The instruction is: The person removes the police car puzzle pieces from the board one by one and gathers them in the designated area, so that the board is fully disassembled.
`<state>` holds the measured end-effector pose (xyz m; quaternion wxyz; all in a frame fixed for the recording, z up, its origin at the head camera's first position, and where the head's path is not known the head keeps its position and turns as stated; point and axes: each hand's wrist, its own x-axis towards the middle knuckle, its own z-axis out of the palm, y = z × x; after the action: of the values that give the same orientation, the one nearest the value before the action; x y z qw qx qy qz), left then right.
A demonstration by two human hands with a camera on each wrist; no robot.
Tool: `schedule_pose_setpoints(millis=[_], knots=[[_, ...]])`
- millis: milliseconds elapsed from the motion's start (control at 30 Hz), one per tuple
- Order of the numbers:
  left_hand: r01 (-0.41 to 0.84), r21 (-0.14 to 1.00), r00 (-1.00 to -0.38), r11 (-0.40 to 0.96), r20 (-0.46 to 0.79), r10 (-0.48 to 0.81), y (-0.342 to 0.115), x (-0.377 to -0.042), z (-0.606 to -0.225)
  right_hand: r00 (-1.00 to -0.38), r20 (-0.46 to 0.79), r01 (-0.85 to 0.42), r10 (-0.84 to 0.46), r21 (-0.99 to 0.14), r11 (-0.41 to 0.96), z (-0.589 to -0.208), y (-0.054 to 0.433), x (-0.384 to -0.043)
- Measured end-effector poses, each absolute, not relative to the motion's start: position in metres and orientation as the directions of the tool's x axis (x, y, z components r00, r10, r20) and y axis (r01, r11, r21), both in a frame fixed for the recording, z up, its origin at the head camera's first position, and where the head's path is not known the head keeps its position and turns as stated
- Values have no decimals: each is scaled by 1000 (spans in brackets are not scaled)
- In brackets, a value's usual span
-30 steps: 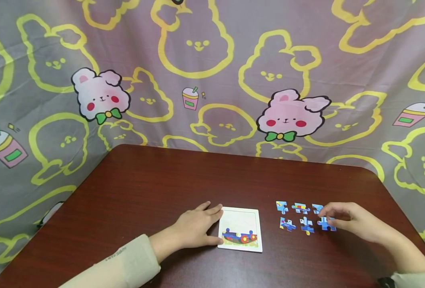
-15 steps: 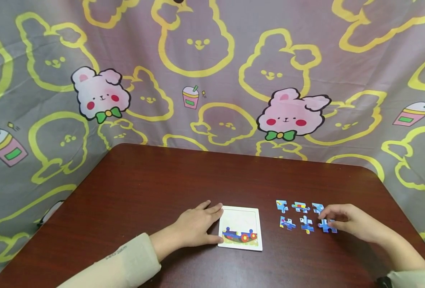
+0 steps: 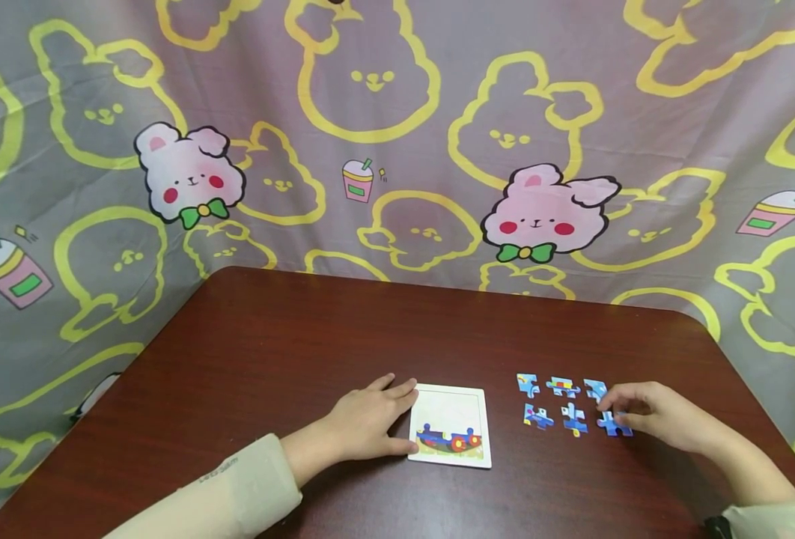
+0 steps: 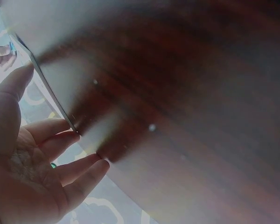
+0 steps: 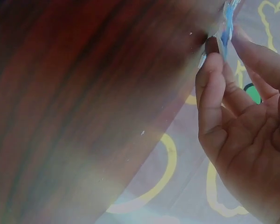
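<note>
The left hand lies spread on the table, fingertips and thumb against the left edge of a white square puzzle tray. Joined pieces with a blue and red train picture fill the tray's lower part. In the left wrist view the fingers of the left hand touch the tray's thin edge. The right hand, fingers curled, pinches a blue puzzle piece at the lower right of the loose pieces. In the right wrist view a blue piece shows between its thumb and fingers.
Several other loose puzzle pieces lie in two rows between the tray and the right hand. The dark red-brown table meets a patterned cloth at its back and sides.
The piece at the right hand's fingers has turned slightly and shifted a little toward the lower right. The left hand and the tray have stayed in place.
</note>
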<state>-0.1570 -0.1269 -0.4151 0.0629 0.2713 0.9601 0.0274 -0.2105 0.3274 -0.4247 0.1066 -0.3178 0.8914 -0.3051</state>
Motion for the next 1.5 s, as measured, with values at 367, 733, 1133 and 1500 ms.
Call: schedule_pose_setpoints(millis=[367,733,1133,1500], knots=[[512,91,-847,854,-111,520,-128,-157,-415,-796,45,-532,-603,-528,662,-421,323,-212],[525,81,-841,847,-102,531,-127,-157,-415,-769,66,-564,-636,-539,626,-405,277,-212],[521,79,-844,850,-105,526,-127,-156,-414,-695,-9,-576,-719,-591,564,-392,199,-219],[522,82,-842,849,-106,528,-127,-157,-414,-572,-45,-620,-819,-629,468,-397,136,-219]])
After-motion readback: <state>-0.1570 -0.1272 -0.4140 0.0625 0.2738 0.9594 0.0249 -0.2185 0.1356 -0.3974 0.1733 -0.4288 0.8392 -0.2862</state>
